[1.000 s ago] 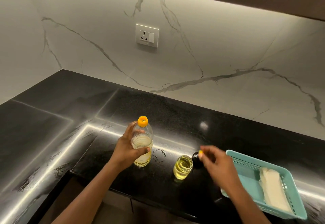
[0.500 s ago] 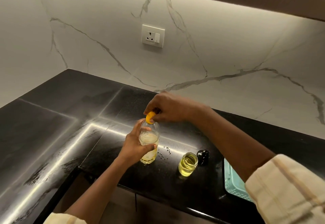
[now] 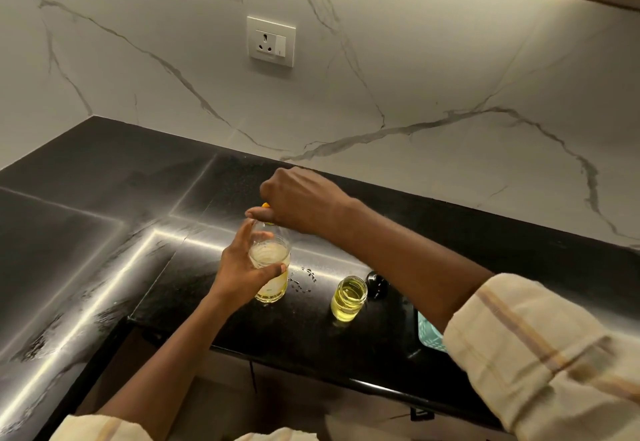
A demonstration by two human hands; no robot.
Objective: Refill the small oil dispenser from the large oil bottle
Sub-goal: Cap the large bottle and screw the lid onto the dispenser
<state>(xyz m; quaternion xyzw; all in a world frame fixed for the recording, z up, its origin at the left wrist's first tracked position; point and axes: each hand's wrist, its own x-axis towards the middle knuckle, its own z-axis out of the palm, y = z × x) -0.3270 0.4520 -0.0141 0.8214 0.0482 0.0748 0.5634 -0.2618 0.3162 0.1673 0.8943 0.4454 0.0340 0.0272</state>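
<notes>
Ok, orange cap: right hand clamped round it; twist level.
Oil bottle: left hand grips body; hold upright.
Dispenser: open, bottle's 4 o'clock.

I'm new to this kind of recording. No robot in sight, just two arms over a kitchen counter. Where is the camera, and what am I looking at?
There is no machine: a person works with bare hands, and the single camera sits on their head, looking forward and down, so both arms enter from the bottom edge. The left hand grips the large oil bottle, which stands on the black countertop. The right hand reaches across and curls its fingers over the orange cap, of which only a sliver shows. Right of the bottle stands the small oil dispenser, open and partly filled with yellow oil, with a black top lying beside it. A corner of a teal basket shows under the right arm.
</notes>
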